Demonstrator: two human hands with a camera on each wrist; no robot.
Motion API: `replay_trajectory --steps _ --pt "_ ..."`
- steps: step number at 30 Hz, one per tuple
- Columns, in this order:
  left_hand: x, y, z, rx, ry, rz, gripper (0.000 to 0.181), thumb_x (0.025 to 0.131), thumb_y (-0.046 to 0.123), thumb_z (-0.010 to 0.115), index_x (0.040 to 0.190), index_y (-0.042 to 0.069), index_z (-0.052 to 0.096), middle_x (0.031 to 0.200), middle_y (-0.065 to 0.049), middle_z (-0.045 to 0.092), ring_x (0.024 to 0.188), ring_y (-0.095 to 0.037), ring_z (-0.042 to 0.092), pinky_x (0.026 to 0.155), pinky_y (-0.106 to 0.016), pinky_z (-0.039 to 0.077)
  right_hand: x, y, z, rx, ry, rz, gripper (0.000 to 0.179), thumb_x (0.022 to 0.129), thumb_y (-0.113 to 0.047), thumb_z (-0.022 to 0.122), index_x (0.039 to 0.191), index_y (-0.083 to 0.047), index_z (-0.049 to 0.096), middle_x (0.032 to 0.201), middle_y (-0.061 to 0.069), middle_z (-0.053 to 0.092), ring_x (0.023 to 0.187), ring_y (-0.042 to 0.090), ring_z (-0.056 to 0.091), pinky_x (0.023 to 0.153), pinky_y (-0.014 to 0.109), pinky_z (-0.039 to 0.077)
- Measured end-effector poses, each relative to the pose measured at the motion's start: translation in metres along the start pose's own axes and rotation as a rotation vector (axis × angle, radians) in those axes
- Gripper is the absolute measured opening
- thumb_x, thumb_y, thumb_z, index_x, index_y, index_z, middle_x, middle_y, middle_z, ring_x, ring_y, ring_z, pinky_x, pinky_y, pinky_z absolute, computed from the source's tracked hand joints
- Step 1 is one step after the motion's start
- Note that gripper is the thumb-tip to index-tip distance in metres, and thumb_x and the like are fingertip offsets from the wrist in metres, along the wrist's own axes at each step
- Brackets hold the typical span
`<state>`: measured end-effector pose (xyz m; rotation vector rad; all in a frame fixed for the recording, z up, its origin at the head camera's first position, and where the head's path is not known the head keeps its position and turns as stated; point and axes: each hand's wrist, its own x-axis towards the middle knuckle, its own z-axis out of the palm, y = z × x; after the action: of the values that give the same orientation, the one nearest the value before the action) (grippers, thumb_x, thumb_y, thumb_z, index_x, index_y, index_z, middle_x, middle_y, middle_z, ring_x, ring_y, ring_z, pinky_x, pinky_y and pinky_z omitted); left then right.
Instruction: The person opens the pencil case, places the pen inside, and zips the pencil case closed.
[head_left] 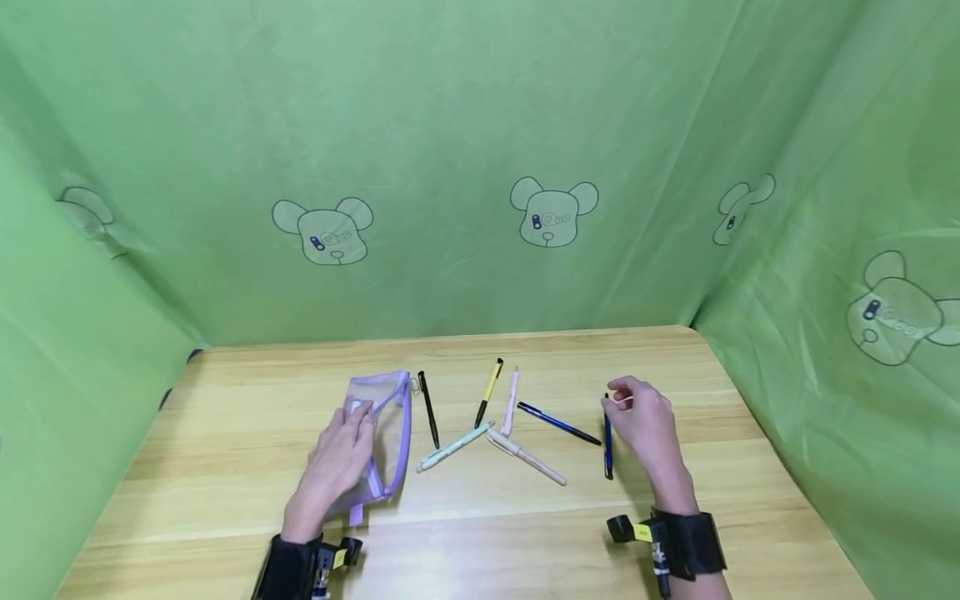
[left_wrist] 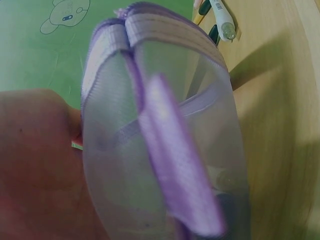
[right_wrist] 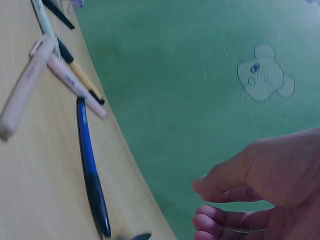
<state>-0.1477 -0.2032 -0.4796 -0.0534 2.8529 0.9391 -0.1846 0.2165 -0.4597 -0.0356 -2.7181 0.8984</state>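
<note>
My left hand (head_left: 341,454) lies over a purple-trimmed mesh pencil pouch (head_left: 388,446), its fingers bent at the lip of the opening. In the left wrist view the pouch (left_wrist: 200,145) shows end-on, with a purple tab; the fingertips are hidden behind it. My right hand (head_left: 643,421) hovers by the upper end of a dark blue pen (head_left: 608,454) at the right. In the right wrist view, a gap shows between its thumb and curved fingers, with nothing between them. A blue-and-black pen (head_left: 558,423) lies just left of that pen.
Between the hands lie a black pen (head_left: 429,410), a yellow-and-black pen (head_left: 490,392), a pale pink pen (head_left: 512,402), a mint pen (head_left: 455,447) and a beige-pink pen (head_left: 528,458). The wooden table (head_left: 480,550) ends at green curtains (head_left: 450,283) behind and at both sides.
</note>
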Motion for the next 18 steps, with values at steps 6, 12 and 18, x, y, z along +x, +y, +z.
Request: replay_trajectory --steps 6,12,18 --pt "-0.001 -0.001 0.0 -0.002 -0.003 -0.002 0.06 0.108 0.04 0.016 0.156 0.007 0.026 0.155 -0.039 0.006 0.134 -0.063 0.016 0.098 -0.082 0.015 0.0 0.014 0.0 -0.038 -0.034 0.071 0.027 0.085 -0.012 0.072 0.106 0.004 0.068 0.089 0.016 0.068 0.08 0.03 0.065 0.067 0.046 0.054" --pt "-0.002 -0.002 0.0 -0.005 -0.004 -0.002 0.06 0.108 0.04 0.016 0.156 0.007 0.026 0.155 -0.038 0.006 0.134 -0.063 0.015 0.099 -0.082 0.014 -0.002 0.021 0.008 -0.073 -0.12 0.138 0.031 0.086 -0.017 0.069 0.109 0.004 0.066 0.09 0.015 0.068 0.077 0.03 0.063 0.065 0.045 0.052" --pt "-0.001 -0.002 0.0 -0.006 0.0 0.007 0.06 0.108 0.04 0.016 0.156 0.007 0.027 0.155 -0.038 0.007 0.134 -0.062 0.015 0.1 -0.081 0.014 -0.003 0.026 0.016 -0.127 -0.166 0.179 0.028 0.086 -0.021 0.07 0.101 0.002 0.066 0.09 0.016 0.067 0.076 0.029 0.061 0.064 0.044 0.052"
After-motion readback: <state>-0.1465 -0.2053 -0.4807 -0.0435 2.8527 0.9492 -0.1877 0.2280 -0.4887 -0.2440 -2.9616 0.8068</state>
